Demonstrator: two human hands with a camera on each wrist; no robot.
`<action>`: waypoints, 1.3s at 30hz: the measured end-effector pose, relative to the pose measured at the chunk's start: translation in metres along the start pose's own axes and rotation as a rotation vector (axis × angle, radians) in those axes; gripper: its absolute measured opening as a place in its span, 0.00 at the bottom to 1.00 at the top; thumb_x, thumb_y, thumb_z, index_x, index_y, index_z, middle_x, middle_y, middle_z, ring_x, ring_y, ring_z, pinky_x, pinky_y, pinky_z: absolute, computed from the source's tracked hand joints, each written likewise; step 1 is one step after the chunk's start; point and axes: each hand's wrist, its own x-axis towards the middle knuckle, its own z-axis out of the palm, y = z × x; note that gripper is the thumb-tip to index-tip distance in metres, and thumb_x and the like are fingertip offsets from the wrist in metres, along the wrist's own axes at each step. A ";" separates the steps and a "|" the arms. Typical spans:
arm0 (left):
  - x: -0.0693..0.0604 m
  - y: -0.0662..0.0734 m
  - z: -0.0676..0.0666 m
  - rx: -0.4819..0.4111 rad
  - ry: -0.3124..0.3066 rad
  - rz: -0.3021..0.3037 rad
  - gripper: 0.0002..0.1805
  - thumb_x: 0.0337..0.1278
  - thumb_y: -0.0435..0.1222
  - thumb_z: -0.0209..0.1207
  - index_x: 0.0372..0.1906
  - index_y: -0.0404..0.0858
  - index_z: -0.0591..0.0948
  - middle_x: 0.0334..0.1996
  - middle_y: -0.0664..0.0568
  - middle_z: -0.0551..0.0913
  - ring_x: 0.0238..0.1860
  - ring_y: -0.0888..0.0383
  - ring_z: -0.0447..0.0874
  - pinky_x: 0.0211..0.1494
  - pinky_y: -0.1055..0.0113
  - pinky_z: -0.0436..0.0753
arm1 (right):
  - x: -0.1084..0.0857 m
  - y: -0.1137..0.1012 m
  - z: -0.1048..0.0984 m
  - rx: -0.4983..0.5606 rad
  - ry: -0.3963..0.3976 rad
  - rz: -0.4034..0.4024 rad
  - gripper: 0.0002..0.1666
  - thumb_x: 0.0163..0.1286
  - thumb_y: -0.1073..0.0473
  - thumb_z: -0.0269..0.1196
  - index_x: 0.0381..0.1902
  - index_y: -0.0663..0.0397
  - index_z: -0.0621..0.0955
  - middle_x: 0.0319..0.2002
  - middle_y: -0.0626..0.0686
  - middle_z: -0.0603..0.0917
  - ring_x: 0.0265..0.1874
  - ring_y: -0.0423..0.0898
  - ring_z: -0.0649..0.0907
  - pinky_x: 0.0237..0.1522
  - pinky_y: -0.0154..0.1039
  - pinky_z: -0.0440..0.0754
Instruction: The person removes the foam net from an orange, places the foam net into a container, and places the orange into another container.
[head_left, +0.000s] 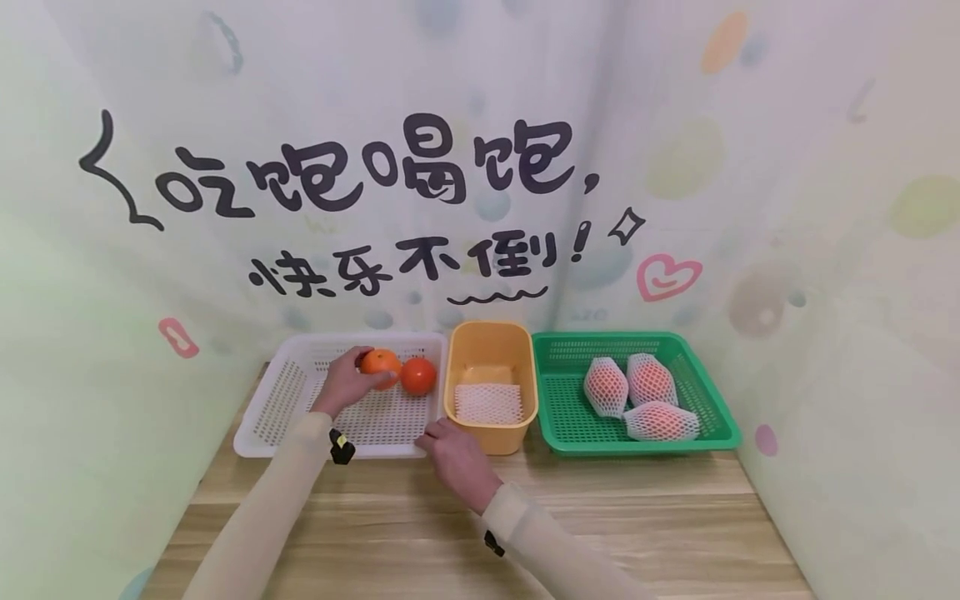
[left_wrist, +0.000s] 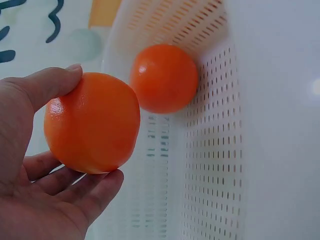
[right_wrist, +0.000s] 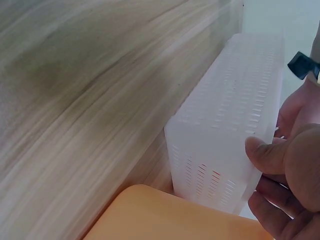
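In the head view, my left hand [head_left: 349,383] holds an orange round fruit [head_left: 382,367] over the white basket [head_left: 252,429]. Close up in the left wrist view, its thumb lies on one side of the held fruit [left_wrist: 95,122] and its fingers on the other. A second, redder fruit [head_left: 417,377] rests in the basket beside it. My right hand [head_left: 459,463] grips the basket's near right corner; in the right wrist view its thumb presses the white rim [right_wrist: 257,165], and its fingers are partly hidden.
Right of the white basket stands a yellow bin [head_left: 491,437] with white foam netting [head_left: 487,403] inside. Beyond it, a green basket [head_left: 637,447] holds three net-wrapped fruits [head_left: 651,381]. All stand on a wooden table [head_left: 405,533] against a printed wall covering.
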 end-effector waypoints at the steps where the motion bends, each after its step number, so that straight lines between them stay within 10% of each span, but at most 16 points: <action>1: 0.003 -0.001 0.000 0.009 -0.007 -0.002 0.43 0.60 0.49 0.69 0.74 0.36 0.67 0.70 0.38 0.73 0.67 0.40 0.73 0.74 0.43 0.72 | 0.001 0.000 -0.001 -0.005 -0.005 -0.004 0.16 0.65 0.67 0.68 0.47 0.44 0.90 0.41 0.42 0.88 0.41 0.38 0.82 0.45 0.26 0.83; 17: 0.036 -0.024 0.001 0.172 -0.101 -0.161 0.32 0.51 0.39 0.70 0.61 0.32 0.75 0.51 0.39 0.80 0.49 0.43 0.75 0.54 0.53 0.76 | 0.007 -0.005 -0.002 -0.076 -0.033 -0.030 0.17 0.60 0.66 0.71 0.43 0.40 0.90 0.41 0.41 0.89 0.40 0.37 0.83 0.42 0.25 0.83; 24: 0.037 -0.021 0.005 0.176 -0.144 -0.214 0.34 0.50 0.35 0.69 0.64 0.32 0.72 0.52 0.38 0.79 0.51 0.42 0.74 0.59 0.49 0.76 | 0.010 -0.006 -0.004 -0.121 -0.041 -0.032 0.15 0.61 0.65 0.71 0.42 0.40 0.90 0.39 0.41 0.88 0.38 0.37 0.83 0.39 0.26 0.82; 39: 0.032 -0.003 0.000 0.292 -0.206 -0.170 0.50 0.55 0.44 0.67 0.77 0.27 0.57 0.66 0.30 0.73 0.57 0.40 0.74 0.68 0.43 0.74 | 0.008 -0.002 -0.004 -0.127 -0.056 -0.023 0.15 0.59 0.62 0.73 0.43 0.41 0.90 0.40 0.42 0.88 0.39 0.38 0.84 0.41 0.28 0.84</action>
